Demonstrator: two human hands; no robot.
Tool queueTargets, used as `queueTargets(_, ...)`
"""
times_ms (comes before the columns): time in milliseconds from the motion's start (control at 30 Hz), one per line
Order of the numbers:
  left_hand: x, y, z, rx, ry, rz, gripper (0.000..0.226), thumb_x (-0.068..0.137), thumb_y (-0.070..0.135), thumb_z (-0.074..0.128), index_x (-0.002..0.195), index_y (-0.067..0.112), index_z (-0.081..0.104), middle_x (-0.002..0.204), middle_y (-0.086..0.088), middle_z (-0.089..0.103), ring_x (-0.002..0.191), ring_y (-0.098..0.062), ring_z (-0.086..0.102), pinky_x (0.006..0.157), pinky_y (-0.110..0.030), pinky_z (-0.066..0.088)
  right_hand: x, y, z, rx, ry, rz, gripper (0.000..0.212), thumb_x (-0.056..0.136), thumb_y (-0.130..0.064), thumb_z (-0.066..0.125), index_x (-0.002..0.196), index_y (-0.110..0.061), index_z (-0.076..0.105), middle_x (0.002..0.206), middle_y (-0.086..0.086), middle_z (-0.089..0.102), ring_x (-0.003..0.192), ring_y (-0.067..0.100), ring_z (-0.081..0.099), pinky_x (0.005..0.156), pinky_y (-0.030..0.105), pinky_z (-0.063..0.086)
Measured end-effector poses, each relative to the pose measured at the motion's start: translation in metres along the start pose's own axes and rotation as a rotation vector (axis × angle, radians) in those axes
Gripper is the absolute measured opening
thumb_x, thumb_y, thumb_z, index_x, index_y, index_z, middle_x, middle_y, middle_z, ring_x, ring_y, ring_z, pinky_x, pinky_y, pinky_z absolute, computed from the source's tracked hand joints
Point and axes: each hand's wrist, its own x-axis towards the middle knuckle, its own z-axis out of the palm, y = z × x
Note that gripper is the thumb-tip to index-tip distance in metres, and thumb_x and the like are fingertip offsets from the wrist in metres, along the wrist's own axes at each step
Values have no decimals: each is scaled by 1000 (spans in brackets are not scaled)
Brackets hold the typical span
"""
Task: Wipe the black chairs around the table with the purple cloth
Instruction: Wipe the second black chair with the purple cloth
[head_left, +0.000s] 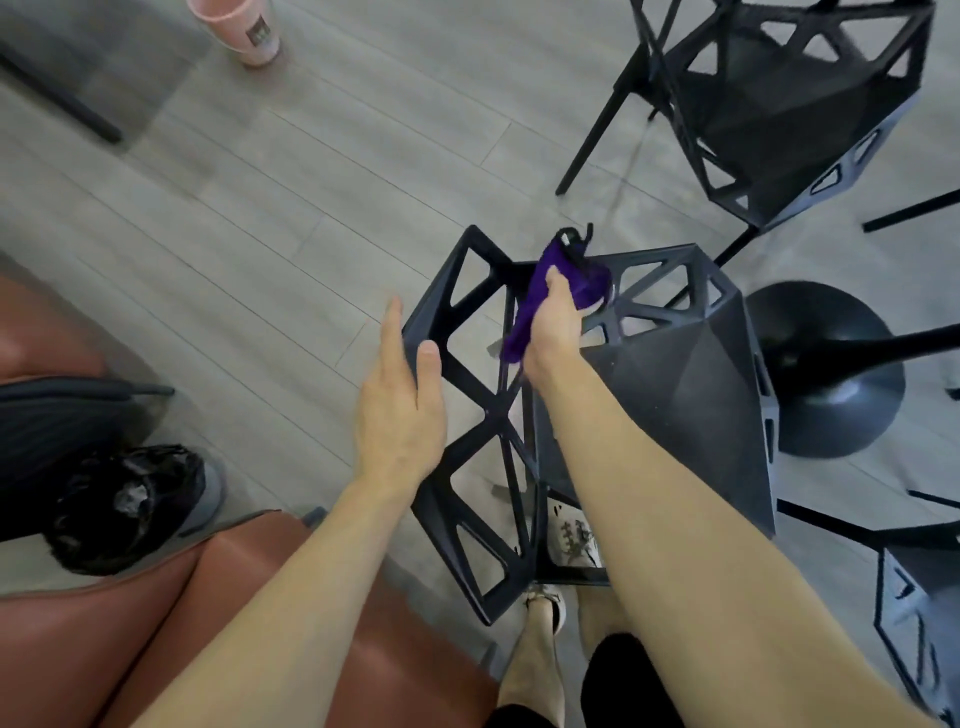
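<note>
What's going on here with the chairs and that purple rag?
A person is wiping a black chair with an angular, cut-out frame. Their right hand grips a purple cloth against the chair's upper frame. The left hand is open with fingers straight, at the frame's edge. A second black chair stands just beyond with no hand on it, near the table's round base.

Tally: 3 black chairs: centre chair (675, 374), top-right chair (779, 104), lower-right chair (904, 597), cut off. 1 purple cloth (584, 278). 2 hands: left hand (400, 410), right hand (553, 322). 1 pedestal base (831, 374). 1 pink bin (244, 26). 1 black-lined bin (130, 504). 2 brown seats (260, 623).
</note>
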Motion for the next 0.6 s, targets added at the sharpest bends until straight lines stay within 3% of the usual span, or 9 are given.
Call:
queueTargets(67, -1, -7, -3, 0, -7, 17, 55, 116, 36, 33, 170, 32, 27, 166, 5, 48, 141, -10, 50, 116, -26, 37, 24, 8, 32, -106, -76, 45, 67, 104, -56, 55, 155, -13, 47, 149, 4, 55, 132, 29, 53, 117, 51, 42)
queueTargets(133, -2, -11, -7, -24, -22, -36, 57, 109, 34, 33, 166, 37, 31, 135, -4, 71, 106, -14, 66, 96, -36, 50, 22, 12, 46, -164, -111, 4, 62, 105, -54, 53, 153, -15, 48, 144, 3, 57, 120, 27, 55, 100, 47, 51)
queueTargets(167, -2, -10, -8, -47, -45, -66, 61, 104, 32, 34, 165, 39, 32, 113, -5, 74, 89, -16, 67, 86, -42, 53, 9, 14, 47, -184, -109, -13, 60, 106, -53, 52, 154, -16, 48, 141, 1, 58, 121, 24, 56, 98, 45, 51)
queueTargets(233, -3, -6, -12, -81, -95, -84, 70, 95, 26, 36, 164, 39, 32, 100, 1, 73, 78, -13, 65, 80, -43, 54, -21, 18, 35, -215, -194, -10, 57, 109, -52, 50, 157, -21, 49, 148, -2, 58, 134, 17, 53, 112, 39, 43)
queueTargets(300, -3, -3, -14, -82, -121, -81, 79, 89, 22, 39, 166, 35, 31, 127, 10, 69, 93, -3, 63, 88, -32, 50, -31, 31, 21, -254, -298, 12, 48, 110, -52, 46, 149, -25, 57, 140, -6, 64, 128, 9, 56, 108, 29, 40)
queueTargets(367, -2, -1, -14, -61, -126, -84, 84, 86, 20, 42, 168, 31, 28, 146, 18, 54, 116, 7, 53, 101, -21, 40, -22, 35, 16, -282, -299, -10, 52, 110, -54, 45, 152, -24, 54, 142, -7, 61, 132, 11, 54, 114, 31, 38)
queueTargets(467, -3, -2, -16, -59, -129, -76, 85, 87, 22, 45, 169, 33, 24, 161, 13, 48, 140, -8, 51, 116, -31, 41, 9, 23, 32, -237, -156, -1, 65, 109, -53, 47, 163, -17, 40, 161, 1, 48, 148, 20, 43, 125, 37, 29)
queueTargets(533, -3, -3, -16, -59, -129, -71, 86, 86, 22, 45, 168, 35, 24, 161, 8, 51, 141, -16, 53, 117, -36, 43, 32, 16, 38, -202, -95, 20, 70, 108, -54, 49, 165, -15, 36, 164, 4, 45, 149, 24, 41, 125, 42, 30)
queueTargets(600, -2, -3, -16, -45, -133, -76, 89, 82, 21, 46, 167, 35, 26, 155, 7, 57, 132, -17, 57, 106, -30, 45, 27, 12, 39, -194, -121, 2, 66, 106, -55, 51, 162, -19, 42, 159, 3, 50, 146, 23, 44, 123, 45, 34)
